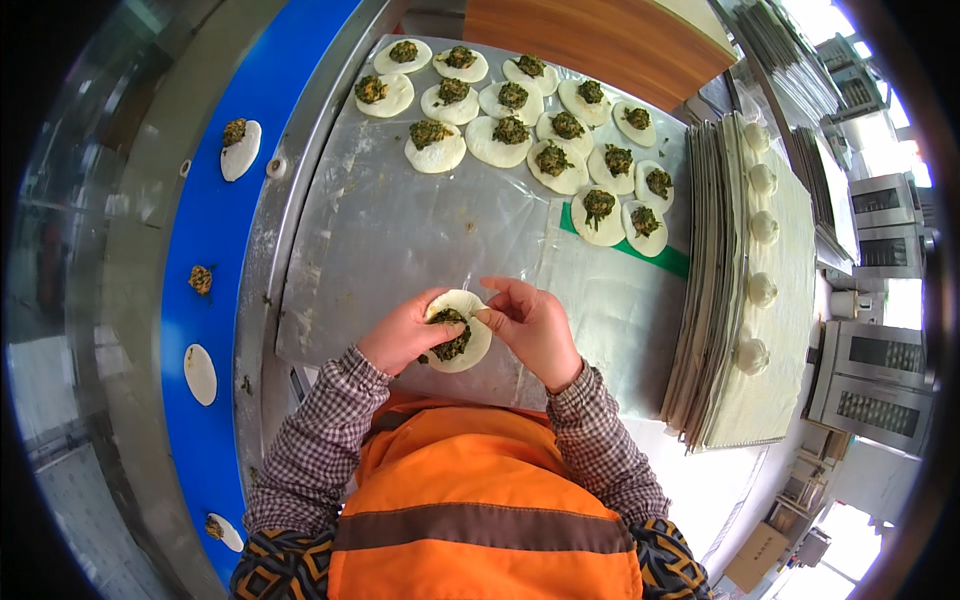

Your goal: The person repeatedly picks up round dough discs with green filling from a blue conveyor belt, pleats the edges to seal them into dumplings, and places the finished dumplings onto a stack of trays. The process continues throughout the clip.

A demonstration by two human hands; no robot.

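Low over the near edge of the metal table, a round dough wrapper (472, 352) lies across the fingers of my left hand (402, 334). A heap of chopped green filling (452, 346) sits in its middle, with my left thumb pressed onto the filling. My right hand (537, 332) pinches the upper right rim of the wrapper between thumb and fingertips. The wrapper is still mostly flat and uncovered on top. Below the wrapper, the fingers of my left hand are hidden.
Several filled wrappers (436, 150) spread over the far part of the metal table (380, 230). On the left runs a blue belt (205, 330) carrying dough rounds and loose filling. To the right, stacked trays (790, 380) hold a row of pleated buns (763, 291) on top.
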